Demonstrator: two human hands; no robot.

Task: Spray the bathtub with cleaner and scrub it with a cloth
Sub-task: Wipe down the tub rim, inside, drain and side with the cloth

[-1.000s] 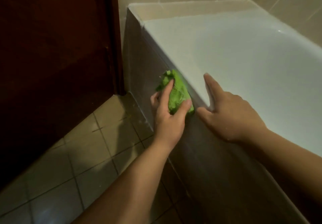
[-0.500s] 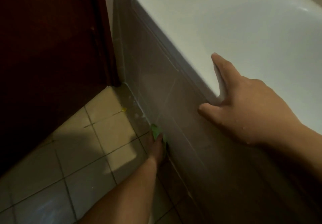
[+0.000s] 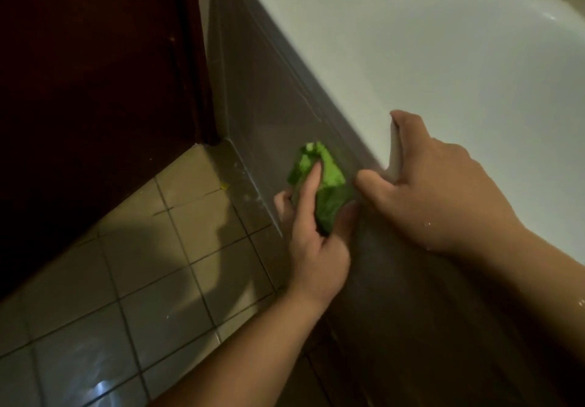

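Head view looked down on the left hand (image 3: 311,242), whose fingers (image 3: 311,181) curled around a crumpled green cloth (image 3: 329,181) and pressed it against the dark outer panel of the bathtub (image 3: 443,58), just below the rim. Just beside it, the right hand (image 3: 440,194) gripped the tub's edge, thumb on the outer face and fingers hooked over the rim. Beige floor tiles (image 3: 136,264) lay below, beside a dark door (image 3: 88,74).

I have only the head view: it looks steeply down from above, close over the bathtub (image 3: 443,58) rim, facing its outer side panel (image 3: 269,96) and the tiled floor (image 3: 126,264) at left.
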